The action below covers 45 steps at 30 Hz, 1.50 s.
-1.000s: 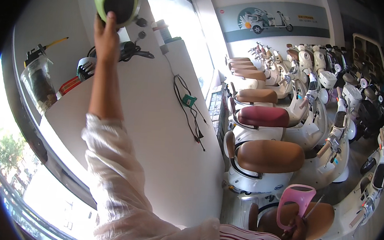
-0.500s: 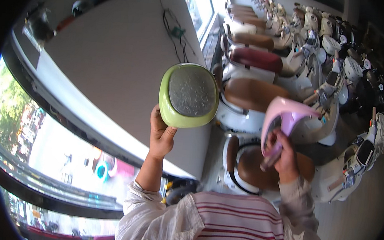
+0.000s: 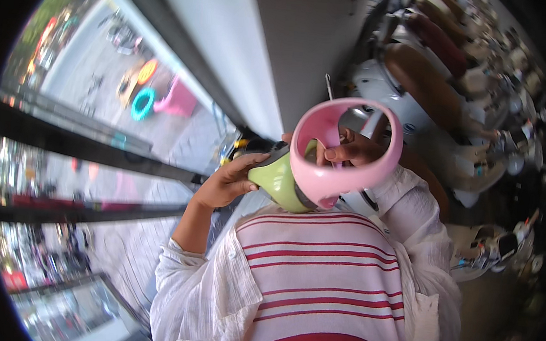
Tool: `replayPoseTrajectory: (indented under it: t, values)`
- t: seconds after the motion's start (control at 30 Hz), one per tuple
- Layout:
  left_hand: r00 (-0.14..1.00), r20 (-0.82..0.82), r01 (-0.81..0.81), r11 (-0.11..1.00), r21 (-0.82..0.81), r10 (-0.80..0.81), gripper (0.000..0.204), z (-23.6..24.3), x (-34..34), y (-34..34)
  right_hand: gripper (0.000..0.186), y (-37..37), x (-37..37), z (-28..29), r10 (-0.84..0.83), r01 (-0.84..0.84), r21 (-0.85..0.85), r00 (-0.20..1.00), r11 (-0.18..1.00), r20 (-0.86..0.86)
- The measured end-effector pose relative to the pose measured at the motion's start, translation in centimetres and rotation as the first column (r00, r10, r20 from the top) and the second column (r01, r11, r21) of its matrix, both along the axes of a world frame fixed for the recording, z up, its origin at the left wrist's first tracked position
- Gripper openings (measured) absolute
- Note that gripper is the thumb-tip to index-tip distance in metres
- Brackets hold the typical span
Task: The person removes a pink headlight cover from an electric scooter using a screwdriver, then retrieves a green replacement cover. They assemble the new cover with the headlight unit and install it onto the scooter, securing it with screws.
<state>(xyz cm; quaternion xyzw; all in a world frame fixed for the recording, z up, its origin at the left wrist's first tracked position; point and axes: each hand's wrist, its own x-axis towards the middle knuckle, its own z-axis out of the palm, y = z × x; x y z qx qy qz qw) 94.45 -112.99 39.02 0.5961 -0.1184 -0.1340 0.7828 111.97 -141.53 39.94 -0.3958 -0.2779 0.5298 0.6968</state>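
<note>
Two grips are used, prob. mid-carry: green shell (image 3: pixel 278 182) clasped by L hand (image 3: pixel 228 180) fingers, pink frame (image 3: pixel 344 179) by R hand (image 3: pixel 355 150) fingers, w/ steady control prob. needed next.

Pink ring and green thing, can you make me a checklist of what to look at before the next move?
1. Green piece held in the left hand: ok.
2. Pink ring held in the right hand: ok.
3. Whole green piece easy to see: not ok, the ring hides part of it.
4. Ring and green piece touching: cannot tell, they overlap in this view.
5. Lower end of the thin metal rod in view: not ok, it's hidden behind the ring.
</note>
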Motion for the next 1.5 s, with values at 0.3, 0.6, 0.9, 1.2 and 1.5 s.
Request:
replayPoseTrajectory:
  t: [0.3, 0.6, 0.9, 1.2, 1.5]
  values:
    - [0.587, -0.09, -0.809, 0.58, -0.094, 0.805, 0.05, -4.8, -17.2, 1.4, 0.027, 11.7, -10.6, -1.5, 0.158, -0.162, -0.027, 0.981, 0.986, -0.114]
    - [0.44, 0.309, -0.892, 0.373, 0.255, 0.843, 0.05, -4.4, -23.5, 5.9, 0.016, 19.9, -13.8, 0.8, 0.317, -0.312, -0.093, 0.947, 0.946, 0.055]
    - [0.503, 0.403, -0.846, 0.34, 0.411, 0.764, 0.067, -8.0, -24.0, 6.7, 0.035, 24.6, -15.4, 3.8, 0.465, -0.445, -0.202, 0.883, 0.873, 0.067]
    - [0.468, 0.353, -0.817, 0.243, 0.523, 0.81, 0.061, -7.3, -22.4, 7.0, 0.031, 24.5, -14.0, 3.9, 0.502, -0.489, -0.12, 0.856, 0.864, 0.126]
    - [0.423, 0.45, -0.867, 0.206, 0.453, 0.787, 0.059, -4.1, -21.1, 6.5, 0.011, 24.0, -11.7, 0.8, 0.471, -0.482, -0.017, 0.849, 0.876, 0.24]
